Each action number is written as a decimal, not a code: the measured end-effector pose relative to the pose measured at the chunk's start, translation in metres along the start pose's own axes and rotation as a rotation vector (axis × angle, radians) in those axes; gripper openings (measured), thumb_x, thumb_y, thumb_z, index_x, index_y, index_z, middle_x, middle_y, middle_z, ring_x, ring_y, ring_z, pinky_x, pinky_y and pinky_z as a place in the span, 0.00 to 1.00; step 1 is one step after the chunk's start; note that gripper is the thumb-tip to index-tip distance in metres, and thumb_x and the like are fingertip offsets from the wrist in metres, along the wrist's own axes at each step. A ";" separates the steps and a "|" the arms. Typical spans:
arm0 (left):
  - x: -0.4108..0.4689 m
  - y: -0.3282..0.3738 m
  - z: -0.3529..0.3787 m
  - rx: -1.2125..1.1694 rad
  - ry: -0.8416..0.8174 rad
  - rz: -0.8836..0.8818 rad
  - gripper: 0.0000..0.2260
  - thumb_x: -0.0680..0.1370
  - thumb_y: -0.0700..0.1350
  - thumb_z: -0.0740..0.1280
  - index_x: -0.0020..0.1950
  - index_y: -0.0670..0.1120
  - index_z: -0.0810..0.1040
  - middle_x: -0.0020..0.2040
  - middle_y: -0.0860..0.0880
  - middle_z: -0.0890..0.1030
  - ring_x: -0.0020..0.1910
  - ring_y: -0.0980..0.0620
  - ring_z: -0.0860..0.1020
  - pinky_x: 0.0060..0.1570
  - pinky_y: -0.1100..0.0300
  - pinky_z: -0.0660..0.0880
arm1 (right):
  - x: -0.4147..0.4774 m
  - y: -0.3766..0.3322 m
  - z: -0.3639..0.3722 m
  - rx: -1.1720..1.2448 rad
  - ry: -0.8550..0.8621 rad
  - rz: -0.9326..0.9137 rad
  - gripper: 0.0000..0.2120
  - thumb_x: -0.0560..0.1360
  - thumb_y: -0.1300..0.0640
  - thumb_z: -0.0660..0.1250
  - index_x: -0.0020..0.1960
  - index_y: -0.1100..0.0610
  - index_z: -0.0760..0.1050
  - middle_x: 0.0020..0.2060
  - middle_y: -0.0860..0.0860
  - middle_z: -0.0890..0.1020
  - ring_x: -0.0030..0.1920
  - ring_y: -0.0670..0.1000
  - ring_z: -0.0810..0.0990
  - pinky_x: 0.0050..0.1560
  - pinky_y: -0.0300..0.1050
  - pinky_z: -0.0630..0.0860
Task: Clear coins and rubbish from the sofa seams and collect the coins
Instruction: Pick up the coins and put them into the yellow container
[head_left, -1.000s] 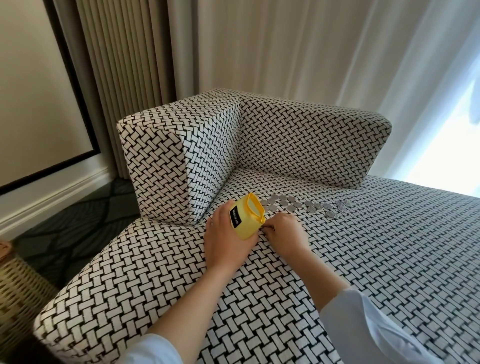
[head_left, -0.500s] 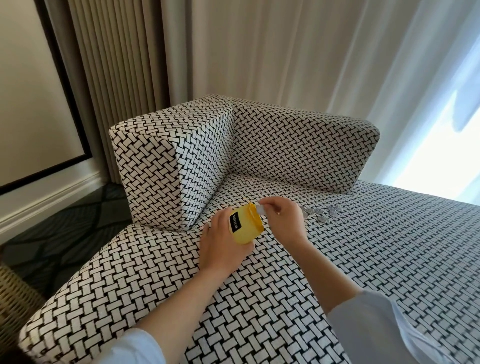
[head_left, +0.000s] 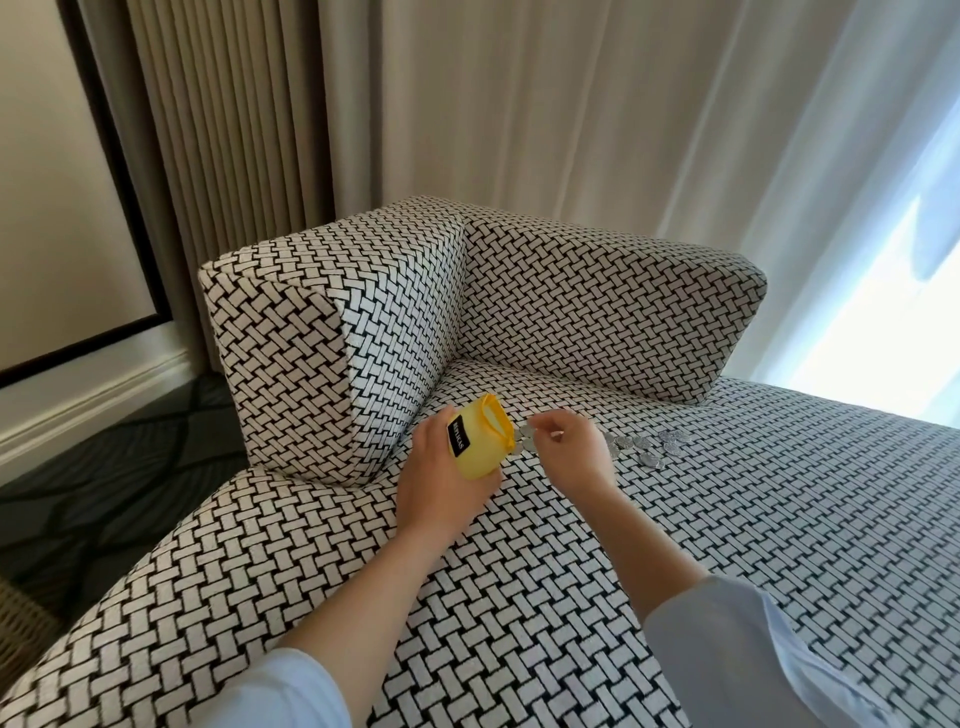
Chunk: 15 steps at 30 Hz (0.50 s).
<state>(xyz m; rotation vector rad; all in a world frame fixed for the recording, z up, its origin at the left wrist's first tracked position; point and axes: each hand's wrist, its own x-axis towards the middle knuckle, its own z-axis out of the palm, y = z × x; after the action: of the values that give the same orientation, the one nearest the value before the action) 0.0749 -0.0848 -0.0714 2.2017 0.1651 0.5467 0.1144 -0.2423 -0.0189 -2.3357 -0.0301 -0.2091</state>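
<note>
Left hand: grasps a tilted yellow plastic cup with a black label, its mouth facing right.
Right hand: just right of the cup's mouth, fingers curled, tips at a silver coin; whether it grips the coin, I cannot tell.
Loose silver coins: scattered on the black-and-white woven sofa seat, right of the right hand, near the backrest.

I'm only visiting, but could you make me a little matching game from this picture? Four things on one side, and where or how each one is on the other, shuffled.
1 yellow container
2 loose coins
3 right hand
4 curtain

A hangs behind the backrest
B pinches a coin at the container's mouth
C tilted, gripped by the left hand
D lying on the sofa seat

Pairs: 1-C, 2-D, 3-B, 4-A
</note>
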 end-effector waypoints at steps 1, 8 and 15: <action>0.002 0.000 0.001 -0.001 -0.002 -0.002 0.40 0.65 0.58 0.75 0.71 0.57 0.57 0.68 0.54 0.64 0.56 0.55 0.71 0.48 0.56 0.75 | 0.001 0.003 0.003 -0.044 -0.032 0.002 0.12 0.79 0.59 0.62 0.59 0.49 0.79 0.53 0.45 0.82 0.30 0.39 0.72 0.30 0.36 0.67; 0.014 -0.005 0.007 -0.011 0.019 0.008 0.39 0.64 0.62 0.73 0.70 0.60 0.58 0.67 0.56 0.65 0.54 0.60 0.68 0.47 0.61 0.71 | 0.006 0.014 0.029 -0.339 -0.083 -0.060 0.15 0.77 0.48 0.67 0.63 0.46 0.77 0.67 0.50 0.73 0.65 0.54 0.70 0.60 0.49 0.72; 0.018 -0.010 0.013 0.037 0.021 0.025 0.41 0.64 0.62 0.72 0.72 0.57 0.57 0.70 0.54 0.65 0.63 0.53 0.72 0.58 0.52 0.75 | 0.006 0.021 0.035 -0.442 0.026 -0.200 0.10 0.80 0.51 0.63 0.55 0.49 0.82 0.56 0.50 0.80 0.54 0.50 0.75 0.48 0.39 0.72</action>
<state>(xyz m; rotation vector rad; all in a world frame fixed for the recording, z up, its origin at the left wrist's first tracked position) 0.0974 -0.0823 -0.0800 2.2376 0.1601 0.5846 0.1270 -0.2324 -0.0566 -2.7705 -0.2262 -0.3769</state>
